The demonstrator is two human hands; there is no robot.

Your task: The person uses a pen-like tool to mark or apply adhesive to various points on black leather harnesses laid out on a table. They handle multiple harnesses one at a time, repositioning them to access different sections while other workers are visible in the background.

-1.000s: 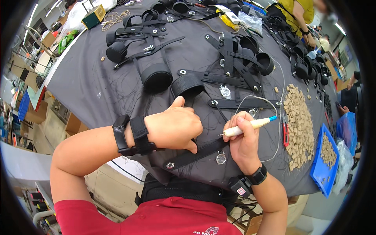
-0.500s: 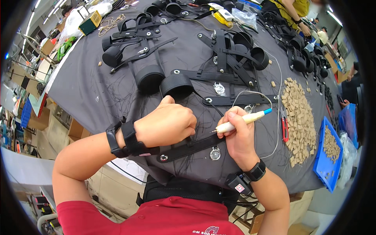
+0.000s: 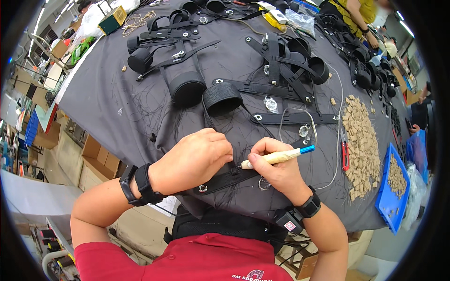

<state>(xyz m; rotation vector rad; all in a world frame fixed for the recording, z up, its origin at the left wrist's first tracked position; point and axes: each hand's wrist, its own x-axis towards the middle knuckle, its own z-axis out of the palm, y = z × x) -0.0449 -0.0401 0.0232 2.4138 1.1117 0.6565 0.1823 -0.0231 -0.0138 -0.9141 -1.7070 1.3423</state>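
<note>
My right hand (image 3: 277,166) grips a corded pen-shaped tool (image 3: 281,156), cream with a blue end. Its thin metal tip touches or nearly touches a black leather strap (image 3: 220,181) where a narrower strap joins it. Close by on the left, the fingers of my left hand (image 3: 192,159) are pinched together over that joint; what they hold is too small or hidden to name. The lower strap has a metal eyelet at its left end. Just beyond my hands, two black padded cuffs (image 3: 222,98) (image 3: 187,89) stand on the grey cloth, linked to straps.
A heap of small tan pieces (image 3: 361,150) lies right, beside red-handled snips (image 3: 345,156) and a blue tray (image 3: 393,187). More black strap-and-cuff pieces (image 3: 281,65) cover the far table, with loose threads around. The tool's cord (image 3: 300,109) loops across the cloth. Another person's arm (image 3: 363,23) shows far right.
The pen tool's tip has moved left and down to the strap joint. My left hand has turned and lowered slightly, its fingers beside the tip. The whole view has shifted a little.
</note>
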